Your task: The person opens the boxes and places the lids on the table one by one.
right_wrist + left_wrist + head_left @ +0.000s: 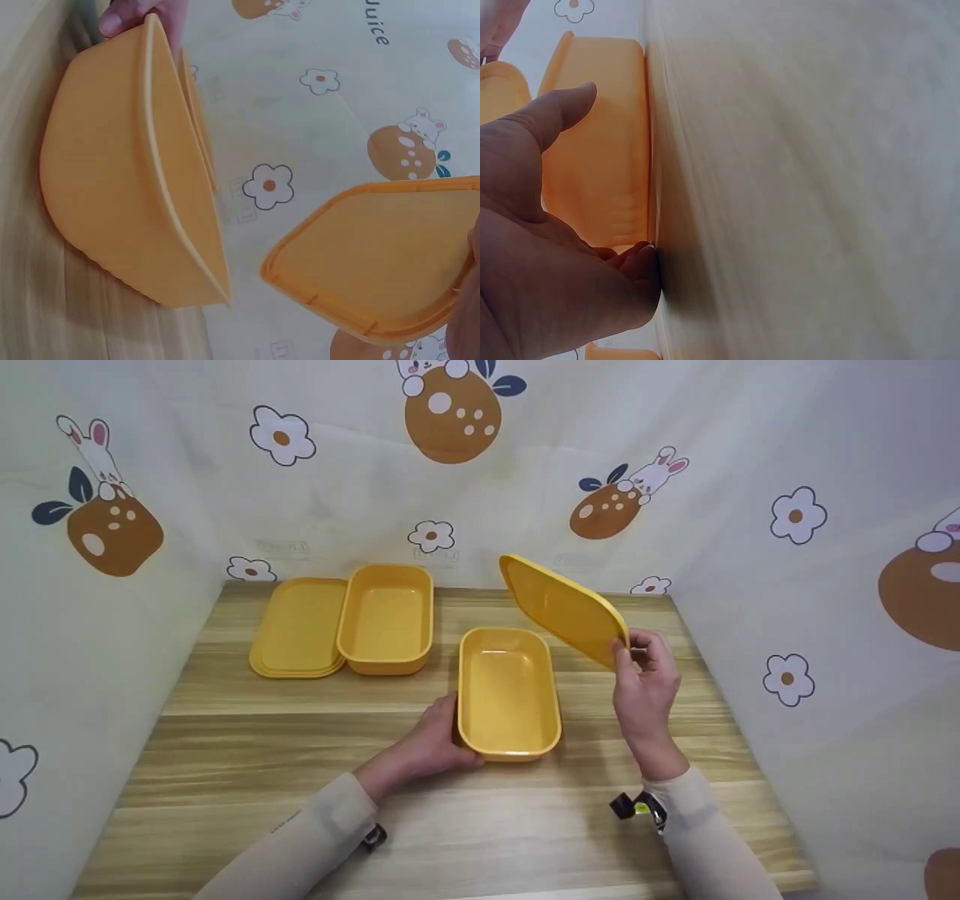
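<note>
A yellow plastic food box without its lid stands on the table, its inside bare. My left hand holds it at the near left corner. In the left wrist view the thumb lies against the end wall and the fingers bend along the side, low by the tabletop. Right of the box, my right hand pinches a yellow lid by its near right edge. The lid hangs tilted in the air, and its rimmed face shows in the right wrist view.
At the back left stands a second yellow box, also open on top. Another yellow lid lies flat against its left side. A patterned cloth rises behind and beside the wooden table.
</note>
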### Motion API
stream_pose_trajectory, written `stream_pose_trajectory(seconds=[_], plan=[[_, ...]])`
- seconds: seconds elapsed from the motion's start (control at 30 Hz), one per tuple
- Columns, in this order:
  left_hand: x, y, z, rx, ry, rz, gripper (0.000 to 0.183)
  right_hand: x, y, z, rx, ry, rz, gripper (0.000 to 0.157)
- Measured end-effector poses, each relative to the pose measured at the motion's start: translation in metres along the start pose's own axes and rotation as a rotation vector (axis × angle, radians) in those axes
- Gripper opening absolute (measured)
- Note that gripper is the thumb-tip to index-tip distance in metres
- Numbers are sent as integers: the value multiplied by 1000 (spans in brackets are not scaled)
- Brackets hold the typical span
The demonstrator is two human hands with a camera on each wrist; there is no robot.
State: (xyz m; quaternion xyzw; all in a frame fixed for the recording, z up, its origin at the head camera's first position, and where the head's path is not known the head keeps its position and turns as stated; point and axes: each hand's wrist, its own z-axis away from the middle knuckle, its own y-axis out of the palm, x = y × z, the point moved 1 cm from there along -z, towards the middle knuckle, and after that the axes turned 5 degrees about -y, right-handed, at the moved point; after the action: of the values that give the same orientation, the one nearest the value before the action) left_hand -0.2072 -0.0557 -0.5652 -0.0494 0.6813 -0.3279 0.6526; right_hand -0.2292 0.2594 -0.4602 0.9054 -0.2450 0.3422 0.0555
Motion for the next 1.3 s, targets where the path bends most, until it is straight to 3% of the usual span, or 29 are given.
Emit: stream_pose_trajectory(seconds=[0.2, 0.37, 0.7, 1.07, 1.3], plan=[[1, 1, 0, -3, -4, -9, 118, -12, -7, -9, -145, 226, -178, 10], [0, 1, 1, -6, 0, -12, 119, -25, -12, -15, -246, 357, -263, 7], [-1, -1, 3, -5, -13, 6, 120, -50, -19, -16, -322, 641, -414, 12], [0, 0, 2, -2, -18, 4, 119, -73, -30, -20, -491, 888, -625, 13], [3, 0, 1, -4, -17, 16, 117, -87, -34, -21, -579, 984, -650, 18]])
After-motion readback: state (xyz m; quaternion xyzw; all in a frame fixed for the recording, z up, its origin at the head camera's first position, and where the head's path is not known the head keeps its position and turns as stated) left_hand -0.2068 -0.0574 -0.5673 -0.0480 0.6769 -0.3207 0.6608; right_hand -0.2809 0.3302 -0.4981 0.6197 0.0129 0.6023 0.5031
